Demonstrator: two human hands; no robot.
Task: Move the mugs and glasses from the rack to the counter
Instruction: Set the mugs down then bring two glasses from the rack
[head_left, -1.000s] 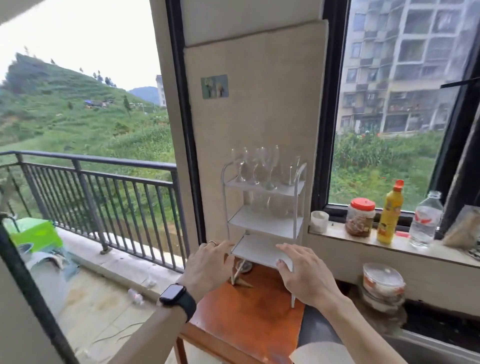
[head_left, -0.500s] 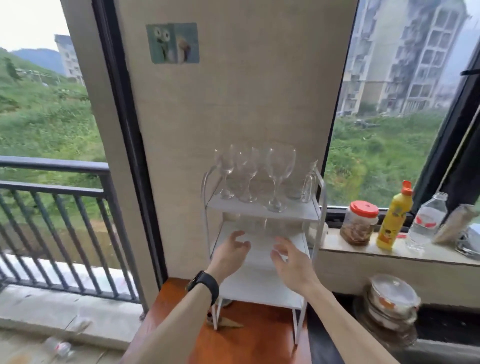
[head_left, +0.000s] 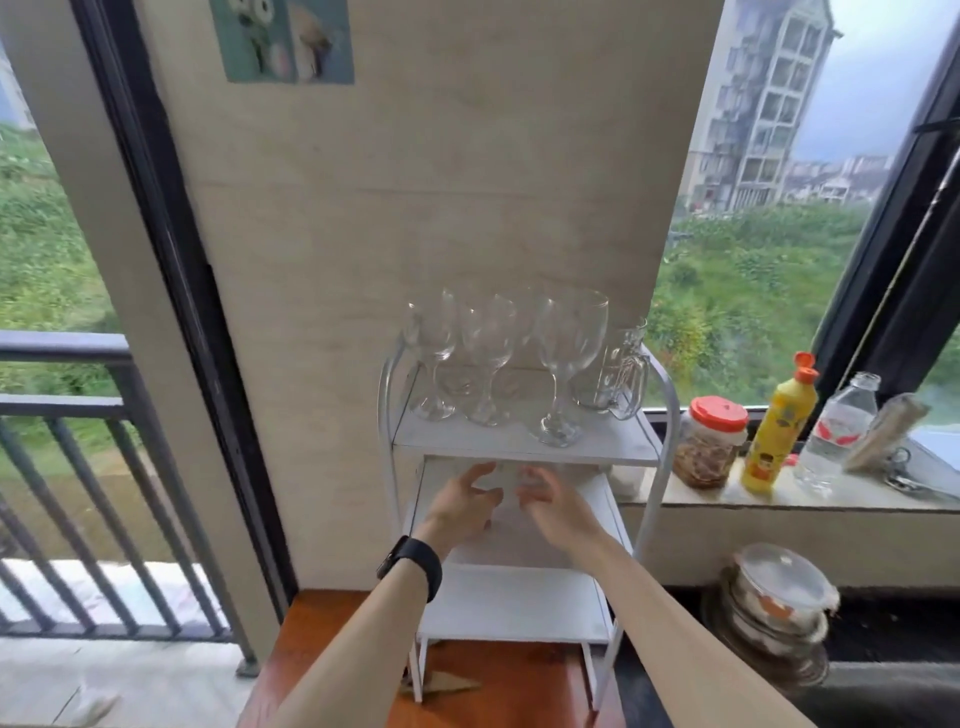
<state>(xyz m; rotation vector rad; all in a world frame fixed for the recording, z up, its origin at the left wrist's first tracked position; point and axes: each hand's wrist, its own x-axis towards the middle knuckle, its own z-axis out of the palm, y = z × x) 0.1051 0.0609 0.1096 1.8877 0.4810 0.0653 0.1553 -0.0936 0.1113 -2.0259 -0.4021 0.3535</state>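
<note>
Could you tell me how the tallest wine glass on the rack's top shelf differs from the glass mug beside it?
The tallest wine glass stands on a thin stem and foot; the glass mug sits flat on its base. The wine glass has no handle; the mug has one. The wine glass stands nearer the shelf's front, the mug further back on the right. Both are clear, upright and untouched on the rack.
</note>
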